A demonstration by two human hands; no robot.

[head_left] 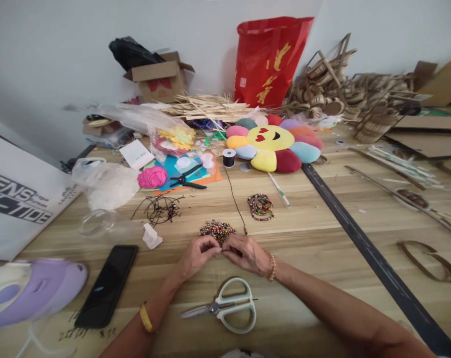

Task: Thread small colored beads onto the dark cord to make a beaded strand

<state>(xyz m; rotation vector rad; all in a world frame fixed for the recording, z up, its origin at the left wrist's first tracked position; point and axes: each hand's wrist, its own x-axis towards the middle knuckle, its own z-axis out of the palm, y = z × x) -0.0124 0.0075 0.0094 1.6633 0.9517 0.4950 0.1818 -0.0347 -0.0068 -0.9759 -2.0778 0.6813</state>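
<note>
My left hand (pixel 200 254) and my right hand (pixel 246 252) meet fingertip to fingertip just in front of a pile of small multicoloured beads (pixel 217 229). Both are closed in a pinch; what lies between the fingers is too small to make out. A black cord (pixel 232 191) runs from a spool (pixel 228 157) down to a few beads at its end, beside my right hand. Beyond that hand lies a coil of strung beads (pixel 260 207). White-handled scissors (pixel 225 306) rest on the table below my hands.
To the left are a black phone (pixel 106 286), a purple device (pixel 42 288), a clear jar (pixel 98 223) and black cord scraps (pixel 160 209). Pliers (pixel 188 182), pink yarn (pixel 152 177) and a flower cushion (pixel 272 141) lie farther back. A dark strip (pixel 359 228) crosses the right side.
</note>
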